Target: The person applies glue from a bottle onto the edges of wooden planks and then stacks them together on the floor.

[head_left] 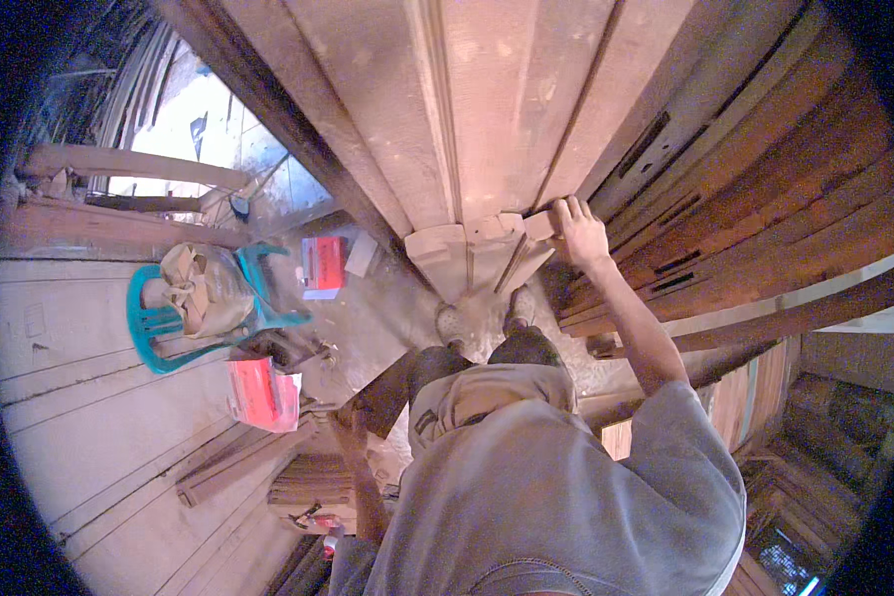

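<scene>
My right hand (578, 230) is closed over the near end of a wooden plank (543, 224), fingers bent across its edge. That plank is the rightmost of several pale brown planks (497, 89) standing side by side in front of me, running up and away. To its left are the ends of two others, a middle plank (492, 228) and a wider left one (435, 241). My left hand (349, 425) is low at my left side, dim and blurred, next to a dark brown flat piece (379, 394). Its fingers are too unclear to read.
Reddish-brown slotted timbers (725, 219) lean along the right. At left, a teal plastic chair (159, 343) holds a tan bag (204, 288). A red box (323, 263) and a red-and-white package (264, 394) are near it. A wood stack (311, 480) with a hammer (313, 519) sits lower left.
</scene>
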Action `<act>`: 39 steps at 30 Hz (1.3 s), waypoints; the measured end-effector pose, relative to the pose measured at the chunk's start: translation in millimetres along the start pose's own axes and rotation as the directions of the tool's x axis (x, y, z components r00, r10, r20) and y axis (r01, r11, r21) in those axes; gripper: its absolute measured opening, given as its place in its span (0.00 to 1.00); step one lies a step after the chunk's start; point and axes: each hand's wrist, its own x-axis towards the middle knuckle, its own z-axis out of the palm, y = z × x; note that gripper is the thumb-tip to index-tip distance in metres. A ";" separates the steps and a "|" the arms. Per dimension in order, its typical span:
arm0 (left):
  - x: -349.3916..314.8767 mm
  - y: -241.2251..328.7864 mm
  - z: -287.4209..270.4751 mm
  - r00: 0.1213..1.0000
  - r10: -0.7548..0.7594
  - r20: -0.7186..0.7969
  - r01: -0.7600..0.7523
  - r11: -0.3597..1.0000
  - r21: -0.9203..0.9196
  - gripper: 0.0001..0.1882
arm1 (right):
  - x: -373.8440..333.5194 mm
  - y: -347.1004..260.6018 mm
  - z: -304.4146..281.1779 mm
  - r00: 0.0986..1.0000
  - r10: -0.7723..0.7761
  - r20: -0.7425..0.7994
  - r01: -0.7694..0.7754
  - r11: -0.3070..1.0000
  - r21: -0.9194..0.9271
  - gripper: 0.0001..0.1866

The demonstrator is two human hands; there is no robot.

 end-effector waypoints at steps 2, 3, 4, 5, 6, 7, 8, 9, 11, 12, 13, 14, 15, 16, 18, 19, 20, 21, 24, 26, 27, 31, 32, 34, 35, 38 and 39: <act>0.7 -13.5 -1.6 0.999 0.031 -0.030 -0.030 0.999 0.018 0.30 | 1.5 -8.2 -2.1 0.999 0.036 0.037 -0.037 0.999 0.034 0.36; 1.3 -26.1 -0.3 0.998 0.035 -0.045 -0.034 0.999 0.029 0.31 | 0.7 -9.5 -2.5 0.999 0.044 0.008 -0.044 0.999 0.022 0.31; 1.4 -38.9 -0.4 0.997 0.038 -0.065 -0.036 0.998 0.042 0.32 | 1.7 -13.3 -2.9 0.999 0.046 -0.020 -0.045 0.999 0.015 0.25; 0.9 -52.0 -2.0 0.994 0.050 -0.100 -0.043 0.997 0.071 0.34 | 1.0 -17.8 -3.9 0.999 0.044 -0.012 -0.044 0.999 0.012 0.27; 4.8 -53.5 -2.6 0.994 0.051 -0.095 -0.045 0.997 0.064 0.34 | -1.2 -16.0 -2.7 0.999 0.047 -0.013 -0.047 0.999 0.003 0.27; 8.5 -49.6 -6.2 0.999 -0.002 -0.047 0.003 1.000 0.024 0.35 | -3.7 -13.4 -0.4 0.999 0.052 -0.001 -0.052 0.998 -0.041 0.29; 12.5 -45.9 -10.6 0.999 -0.052 0.004 0.052 0.999 -0.014 0.36 | -6.1 -11.2 2.0 0.998 0.058 0.012 -0.057 0.995 -0.086 0.31; 14.7 -39.9 -18.0 0.993 -0.104 0.055 0.107 0.993 -0.046 0.37 | -6.1 -14.2 -2.2 0.995 0.077 0.057 -0.073 0.995 -0.064 0.33; 22.5 -35.5 -24.8 0.966 -0.192 0.171 0.211 0.972 -0.103 0.40 | -13.4 -0.4 9.9 0.994 0.092 0.050 -0.086 0.990 -0.112 0.37; 29.0 -61.8 -24.5 0.971 -0.188 0.148 0.206 0.972 -0.117 0.40 | -4.6 -6.4 12.0 0.997 0.075 0.023 -0.071 0.989 -0.133 0.41; 30.7 -115.4 -19.5 0.992 -0.119 -0.043 0.118 0.993 -0.011 0.40 | 5.4 -28.7 0.9 0.996 0.066 0.053 -0.062 0.995 -0.073 0.39; 21.5 -148.5 -13.2 0.980 -0.035 -0.195 0.058 0.992 0.115 0.40 | 5.2 -36.6 4.0 0.997 0.046 0.061 -0.042 0.996 -0.074 0.39; 17.7 -147.3 -7.2 0.984 -0.048 -0.174 0.067 0.992 0.105 0.40 | -2.9 -33.3 6.5 0.997 0.077 0.005 -0.076 0.994 -0.080 0.38; 25.2 -129.1 -6.5 0.975 0.089 -0.205 -0.068 0.992 0.107 0.37 | -2.2 -29.5 8.4 0.993 0.097 -0.066 -0.103 0.992 -0.079 0.37; 42.4 -53.4 -17.9 0.943 0.236 -0.235 -0.220 0.971 0.091 0.35 | -8.5 -7.1 22.0 0.989 0.071 -0.130 -0.086 0.990 -0.114 0.37; 36.5 -4.6 -36.7 0.988 0.099 -0.117 -0.108 0.991 -0.077 0.32 | -11.8 -8.6 22.9 0.985 0.132 -0.114 -0.143 0.985 -0.100 0.37; 29.8 16.1 -50.8 0.999 -0.028 0.015 0.031 0.974 -0.224 0.29 | -12.9 -14.5 22.8 0.978 0.185 -0.096 -0.192 0.978 -0.080 0.38; 28.7 6.2 -53.6 0.999 -0.036 0.005 0.036 0.973 -0.226 0.29 | -9.1 -20.0 21.9 0.979 0.186 -0.080 -0.193 0.977 -0.095 0.38; 37.0 -20.7 -48.9 0.999 0.015 -0.039 -0.018 0.995 -0.096 0.27 | -1.7 -30.3 23.9 0.968 0.240 -0.078 -0.244 0.968 -0.059 0.38; 38.0 -28.1 -47.2 0.999 -0.031 -0.031 0.028 0.997 -0.070 0.27 | 2.8 -36.1 16.7 0.963 0.271 -0.006 -0.271 0.961 -0.059 0.37; 38.7 -21.0 -46.8 0.999 -0.026 -0.024 0.024 0.997 -0.069 0.27 | -1.6 -33.1 19.7 0.966 0.256 -0.030 -0.257 0.965 -0.048 0.35; 40.0 1.5 -47.8 0.996 -0.093 -0.009 0.092 0.995 -0.032 0.29 | -8.1 -31.0 29.5 0.969 0.237 -0.064 -0.240 0.970 -0.042 0.33; 41.0 -0.9 -46.2 0.996 -0.081 -0.036 0.083 0.995 0.059 0.29 | -9.9 -31.0 29.1 0.968 0.241 -0.067 -0.244 0.969 -0.039 0.33; 42.3 -12.6 -44.4 0.999 -0.013 -0.045 0.015 0.999 0.040 0.29 | -14.0 -32.8 29.3 0.971 0.199 -0.134 -0.198 0.980 0.019 0.33; 43.8 -18.3 -44.3 0.997 0.049 -0.053 -0.048 0.999 0.019 0.29 | -13.2 -34.1 30.1 0.970 0.202 -0.137 -0.201 0.979 0.025 0.33; 40.6 -5.7 -46.8 1.000 0.012 0.007 -0.012 0.999 -0.047 0.30 | -21.5 -28.5 34.7 0.970 0.176 -0.170 -0.173 0.984 0.028 0.34; 41.6 -5.6 -46.5 1.000 0.017 0.008 -0.017 0.999 -0.046 0.30 | -19.9 -28.9 34.5 0.971 0.175 -0.163 -0.169 0.984 0.051 0.33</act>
